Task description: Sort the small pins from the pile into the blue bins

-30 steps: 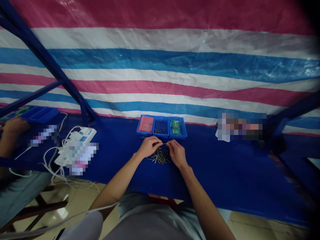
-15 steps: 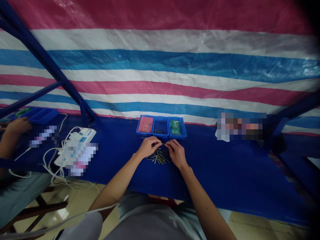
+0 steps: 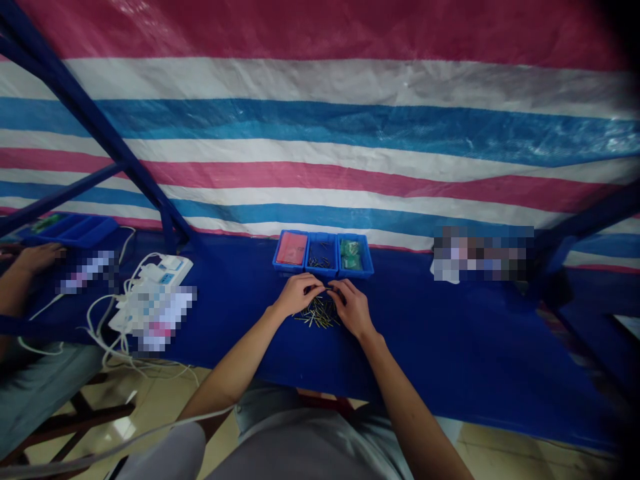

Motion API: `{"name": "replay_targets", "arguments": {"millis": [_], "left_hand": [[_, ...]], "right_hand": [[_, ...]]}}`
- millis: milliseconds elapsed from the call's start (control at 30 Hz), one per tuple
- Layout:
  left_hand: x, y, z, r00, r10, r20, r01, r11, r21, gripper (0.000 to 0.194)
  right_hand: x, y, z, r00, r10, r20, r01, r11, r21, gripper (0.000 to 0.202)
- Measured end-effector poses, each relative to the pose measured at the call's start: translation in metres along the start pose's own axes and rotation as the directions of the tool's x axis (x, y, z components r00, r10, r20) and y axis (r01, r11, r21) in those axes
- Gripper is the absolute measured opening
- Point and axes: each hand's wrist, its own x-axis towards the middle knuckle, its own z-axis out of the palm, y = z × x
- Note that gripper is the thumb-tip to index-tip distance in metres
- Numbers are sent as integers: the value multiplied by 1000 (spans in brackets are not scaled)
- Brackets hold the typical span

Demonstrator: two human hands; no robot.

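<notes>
My left hand (image 3: 296, 294) and my right hand (image 3: 353, 308) meet fingertip to fingertip over a loose pile of thin metallic sticks (image 3: 320, 313). A small slender piece (image 3: 327, 288) spans the gap between them, pinched at both ends; it looks like one of the sticks. Just beyond the hands stand three joined blue bins: the left one holds a pink stack (image 3: 292, 249), the middle bin (image 3: 321, 239) has some small metal pieces, and the right one contains green packets (image 3: 351, 255).
On the left of the blue table (image 3: 425, 347) lie a white power strip (image 3: 175, 268) and tangled cables. Another person's hand (image 3: 43, 257) is at the far left by a blue tray (image 3: 87, 230). Blurred items (image 3: 450, 260) lie right; a striped sheet (image 3: 320, 153) hangs behind.
My right fingertips have shifted slightly left, closer to my left hand. The other person's hand at the far left has flattened and moved a little.
</notes>
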Motion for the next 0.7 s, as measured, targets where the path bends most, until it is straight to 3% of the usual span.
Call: {"name": "replay_targets", "arguments": {"millis": [500, 700], "left_hand": [[1, -1, 1, 1000, -20, -17, 19, 999, -27, 29], [0, -1, 0, 1000, -16, -10, 15, 1000, -17, 26]], "right_hand": [[0, 2, 0, 998, 66, -1, -66, 995, -68, 30], [2, -1, -3, 999, 51, -11, -51, 998, 36, 27]]}}
